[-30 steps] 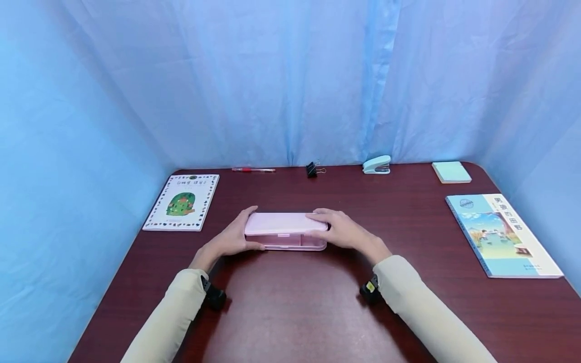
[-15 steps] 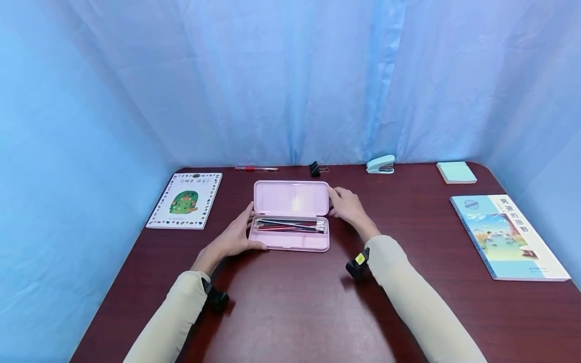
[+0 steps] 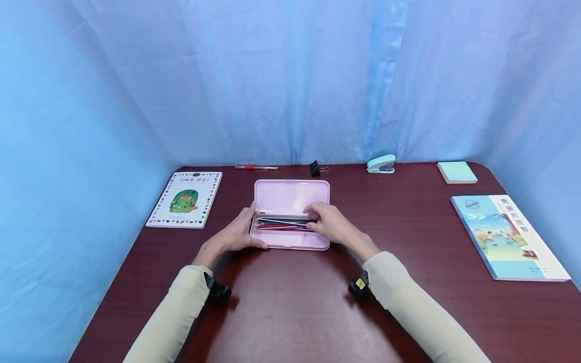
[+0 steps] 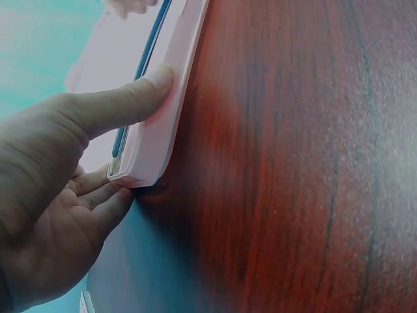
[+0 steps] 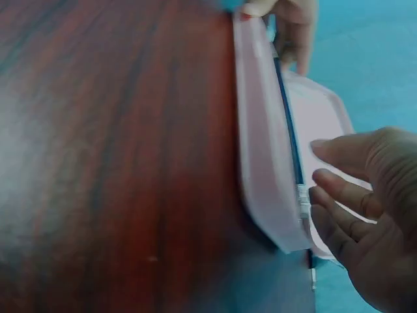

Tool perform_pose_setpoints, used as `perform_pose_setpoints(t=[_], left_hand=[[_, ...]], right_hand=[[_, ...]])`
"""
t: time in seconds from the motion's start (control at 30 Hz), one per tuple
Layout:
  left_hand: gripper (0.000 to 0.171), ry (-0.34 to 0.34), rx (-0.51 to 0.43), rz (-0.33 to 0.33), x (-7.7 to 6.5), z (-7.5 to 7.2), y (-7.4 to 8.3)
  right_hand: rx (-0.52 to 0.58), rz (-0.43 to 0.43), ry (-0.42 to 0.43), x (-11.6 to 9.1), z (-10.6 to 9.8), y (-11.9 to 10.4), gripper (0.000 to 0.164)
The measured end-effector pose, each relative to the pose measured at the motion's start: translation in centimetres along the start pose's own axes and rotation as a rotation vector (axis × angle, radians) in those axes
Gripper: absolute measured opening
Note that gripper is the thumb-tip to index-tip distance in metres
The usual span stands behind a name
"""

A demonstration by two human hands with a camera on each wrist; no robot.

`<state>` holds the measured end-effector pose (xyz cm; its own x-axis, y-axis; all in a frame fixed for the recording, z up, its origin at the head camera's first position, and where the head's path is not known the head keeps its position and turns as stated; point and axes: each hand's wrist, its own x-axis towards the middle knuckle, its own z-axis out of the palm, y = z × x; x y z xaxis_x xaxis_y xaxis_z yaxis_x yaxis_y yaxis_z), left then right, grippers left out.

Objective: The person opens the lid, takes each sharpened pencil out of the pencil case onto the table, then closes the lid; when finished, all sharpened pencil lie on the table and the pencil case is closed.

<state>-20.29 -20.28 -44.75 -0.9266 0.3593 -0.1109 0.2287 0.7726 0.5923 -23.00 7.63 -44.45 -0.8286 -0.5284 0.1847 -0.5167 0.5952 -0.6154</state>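
Note:
A pink pencil case lies on the table with its lid raised at the back. Several pencils fill its rear compartment, dark and red ones among them. My left hand holds the case's left end, thumb along the front and fingers behind, as the left wrist view also shows. Over the right end of the pencils is my right hand, thumb and fingers apart and slightly bent. In the right wrist view its fingertips hover beside a dark pencil with a silvery end, nothing between them.
A white picture book lies at the left, a blue and white book at the right. Along the back edge are a red pen, a black binder clip, a pale blue stapler and a notepad.
The lid has swung up and back, uncovering the pencils. My right hand has let go of the lid and moved left over the pencils. My left hand stays on the case.

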Motion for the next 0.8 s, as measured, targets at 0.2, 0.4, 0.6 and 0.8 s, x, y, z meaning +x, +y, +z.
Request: perform_pose_setpoints(t=[0.2, 0.4, 0.6, 0.8], left_hand=[[0.123, -0.006, 0.003, 0.008, 0.1, 0.0, 0.0], [0.123, -0.002, -0.01, 0.008, 0.1, 0.0, -0.1], [0.123, -0.003, -0.016, 0.0, 0.0, 0.1, -0.3], [0.123, -0.003, -0.011, -0.002, 0.0, 0.1, -0.2]], right_hand=[[-0.095, -0.014, -0.019, -0.2, 0.8, 0.4, 0.018], [-0.079, -0.023, 0.0, -0.1, 0.9, 1.0, 0.014], [0.025, 0.013, 0.057, -0.9, -1.0, 2.3, 0.012], [0.018, 0.105, 0.09, -3.8, -6.1, 5.3, 0.013]])
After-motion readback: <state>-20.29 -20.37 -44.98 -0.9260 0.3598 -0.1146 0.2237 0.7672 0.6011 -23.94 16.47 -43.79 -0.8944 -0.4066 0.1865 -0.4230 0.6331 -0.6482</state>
